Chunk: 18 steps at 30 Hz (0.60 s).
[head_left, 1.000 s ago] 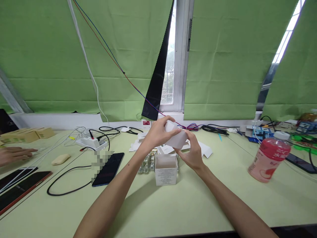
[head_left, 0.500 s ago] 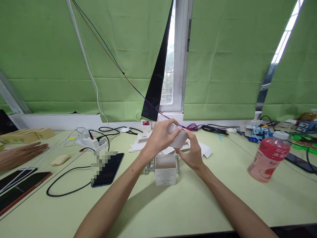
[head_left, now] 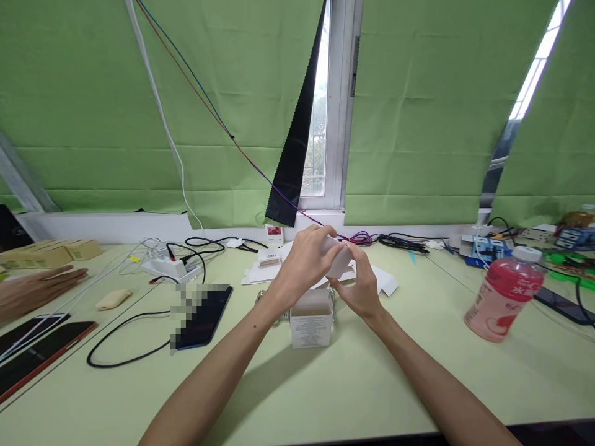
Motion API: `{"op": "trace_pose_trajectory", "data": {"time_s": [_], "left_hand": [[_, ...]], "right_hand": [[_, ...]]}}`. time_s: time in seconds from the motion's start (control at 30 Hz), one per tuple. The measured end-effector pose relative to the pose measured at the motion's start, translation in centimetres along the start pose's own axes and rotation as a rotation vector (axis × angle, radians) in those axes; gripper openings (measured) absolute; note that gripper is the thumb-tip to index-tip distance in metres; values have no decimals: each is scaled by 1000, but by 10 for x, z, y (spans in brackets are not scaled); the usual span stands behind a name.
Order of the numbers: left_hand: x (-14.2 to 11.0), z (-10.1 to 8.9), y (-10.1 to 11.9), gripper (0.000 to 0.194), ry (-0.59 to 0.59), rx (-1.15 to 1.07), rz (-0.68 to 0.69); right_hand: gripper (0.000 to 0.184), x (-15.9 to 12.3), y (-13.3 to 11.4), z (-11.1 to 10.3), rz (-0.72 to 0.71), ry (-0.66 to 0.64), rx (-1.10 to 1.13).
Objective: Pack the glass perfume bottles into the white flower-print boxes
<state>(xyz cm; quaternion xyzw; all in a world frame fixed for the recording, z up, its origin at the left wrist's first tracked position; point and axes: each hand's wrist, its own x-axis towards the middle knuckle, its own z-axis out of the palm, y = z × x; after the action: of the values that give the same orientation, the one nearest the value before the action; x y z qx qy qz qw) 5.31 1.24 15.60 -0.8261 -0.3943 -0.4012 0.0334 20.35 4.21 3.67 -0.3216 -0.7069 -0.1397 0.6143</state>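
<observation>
Between my hands a small white cardboard box (head_left: 338, 265) is held up, tilted, above the table. My left hand (head_left: 310, 255) grips it from the left, thumb and fingers closed on its upper side. On its right side, my right hand (head_left: 361, 280) pinches it between thumb and fingers. Just below and nearer to me, an open-topped white box (head_left: 311, 328) with printed text stands upright on the table. Behind that box lie shiny, clear-wrapped items (head_left: 281, 314), mostly hidden. Flat white cardboard pieces (head_left: 383, 282) lie beyond my hands.
A pink drink bottle (head_left: 504, 294) stands at right. On the left are a black phone (head_left: 207, 319), a power strip (head_left: 171, 267), loose cables, and another person's hand (head_left: 44, 288) near small brown boxes (head_left: 51, 253). A window and green curtains (head_left: 418, 124) rise behind the table.
My left hand has shifted slightly to the right and turned the held white box a little. My right hand stays nearly in place. The standing box has not moved.
</observation>
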Motion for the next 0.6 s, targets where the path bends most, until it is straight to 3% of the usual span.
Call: {"op": "trace_pose_trajectory", "data": {"time_s": [0.6], "left_hand": [[1,12,-3,16,39,-50,14]], "right_hand": [[75,-1,2,2,-23,-7,-3]]}}
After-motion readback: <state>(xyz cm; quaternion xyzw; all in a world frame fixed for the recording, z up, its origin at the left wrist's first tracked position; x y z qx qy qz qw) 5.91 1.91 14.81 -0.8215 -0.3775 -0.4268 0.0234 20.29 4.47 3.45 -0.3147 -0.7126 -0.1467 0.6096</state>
